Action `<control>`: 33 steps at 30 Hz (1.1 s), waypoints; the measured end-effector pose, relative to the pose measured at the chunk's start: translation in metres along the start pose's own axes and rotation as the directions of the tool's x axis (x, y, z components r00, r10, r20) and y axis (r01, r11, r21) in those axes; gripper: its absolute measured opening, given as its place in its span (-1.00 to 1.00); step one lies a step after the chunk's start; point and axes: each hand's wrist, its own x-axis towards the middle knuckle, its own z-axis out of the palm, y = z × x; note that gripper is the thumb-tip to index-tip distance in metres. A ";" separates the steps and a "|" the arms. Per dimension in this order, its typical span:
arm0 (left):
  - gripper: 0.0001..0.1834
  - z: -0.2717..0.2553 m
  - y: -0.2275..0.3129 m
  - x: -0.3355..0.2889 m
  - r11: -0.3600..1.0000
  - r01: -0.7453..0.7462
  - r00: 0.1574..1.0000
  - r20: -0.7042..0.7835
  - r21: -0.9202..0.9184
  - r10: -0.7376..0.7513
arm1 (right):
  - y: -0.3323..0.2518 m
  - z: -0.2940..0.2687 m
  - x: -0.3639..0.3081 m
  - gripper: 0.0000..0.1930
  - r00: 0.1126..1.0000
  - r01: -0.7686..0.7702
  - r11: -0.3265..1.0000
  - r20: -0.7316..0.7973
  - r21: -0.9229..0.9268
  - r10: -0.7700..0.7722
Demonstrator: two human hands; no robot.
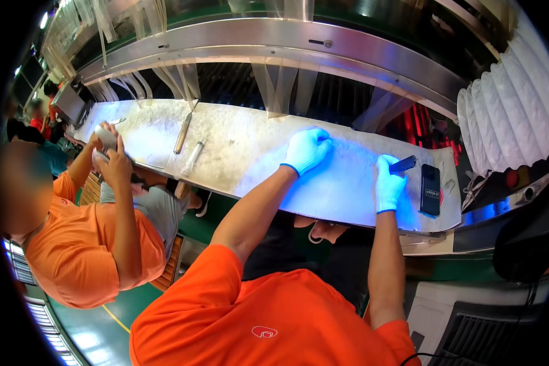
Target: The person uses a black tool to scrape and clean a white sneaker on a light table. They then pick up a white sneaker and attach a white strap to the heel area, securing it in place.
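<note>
Under blue light, my left hand (308,149), in a knit glove, rests on the long pale work surface (226,146) with its fingers curled in. Whatever it may hold is hidden beneath the glove. Farther right, my right hand (389,185) wears a matching glove and is closed round a short dark tool (404,164). The tool's flat end sticks out up and to the right; its exact kind does not show. Beside that hand lies a dark phone-like device (430,190) with a printed label.
At left, a co-worker in orange holds a whitish object (105,137). A thin long-handled tool (183,133) and a clear tube-like item (193,157) lie midway along the surface. Transparent strips (274,85) hang before the roller conveyor behind. A white ribbed duct (512,104) stands at right.
</note>
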 end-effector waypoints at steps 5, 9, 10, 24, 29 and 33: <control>-0.72 0.002 -0.001 0.000 1.000 -0.011 1.000 0.002 -0.001 0.011 | 0.009 -0.002 0.002 -0.83 1.000 0.028 0.999 -0.010 0.024 -0.028; -0.71 0.001 -0.001 -0.001 1.000 0.006 1.000 0.007 0.003 -0.006 | 0.008 0.000 0.001 -0.84 1.000 0.019 0.999 -0.016 0.039 -0.018; -0.71 0.001 -0.001 -0.002 1.000 0.013 1.000 0.006 -0.003 -0.013 | 0.009 -0.001 0.000 -0.84 1.000 0.016 0.999 -0.010 0.037 -0.016; -0.71 0.004 -0.004 0.001 1.000 -0.004 1.000 -0.009 0.008 0.004 | 0.008 -0.002 0.003 -0.84 1.000 0.029 1.000 -0.006 -0.006 -0.029; -0.70 0.004 -0.004 0.002 1.000 -0.026 1.000 -0.012 0.000 0.026 | 0.006 -0.002 0.004 -0.84 0.999 0.045 0.999 -0.010 -0.009 -0.046; -0.72 0.007 -0.008 -0.001 1.000 0.001 1.000 -0.002 -0.018 -0.001 | 0.011 0.000 0.001 -0.85 0.999 0.037 0.999 -0.019 0.014 -0.037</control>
